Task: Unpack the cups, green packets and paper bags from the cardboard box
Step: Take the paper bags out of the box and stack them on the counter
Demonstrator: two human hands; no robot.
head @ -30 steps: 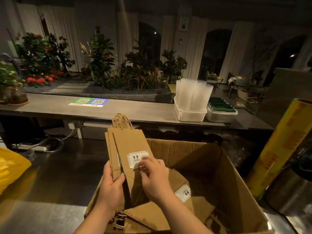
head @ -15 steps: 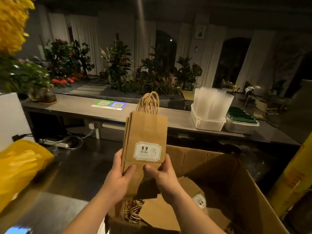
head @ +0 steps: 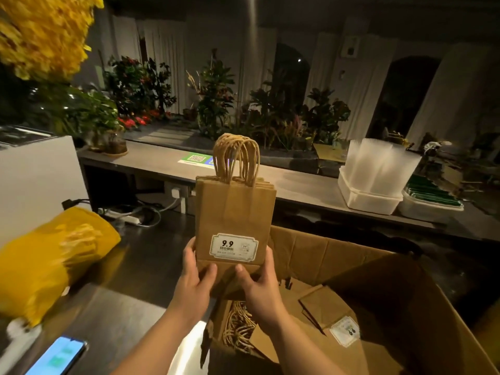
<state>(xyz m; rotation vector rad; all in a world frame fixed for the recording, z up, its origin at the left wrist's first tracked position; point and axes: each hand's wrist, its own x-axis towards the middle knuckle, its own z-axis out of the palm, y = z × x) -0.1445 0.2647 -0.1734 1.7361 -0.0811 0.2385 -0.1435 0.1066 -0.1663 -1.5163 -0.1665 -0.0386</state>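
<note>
Dim, warm light is filling the room, and the background is lying in darkness. The paper bags (head: 235,212) are catching the most light and looking sharp. Deep shadow is lying inside the cardboard box (head: 311,255). The yellow flowers (head: 40,31) and yellow bag (head: 48,266) at the left edge are smearing with blur. A phone screen (head: 55,357) is glowing blue, and the counter (head: 297,185) is bending near the edges.

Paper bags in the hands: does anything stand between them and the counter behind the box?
Nothing visible does. The left hand and right hand hold the paper bags upright over the cardboard box, with open space up to the counter behind.
</note>
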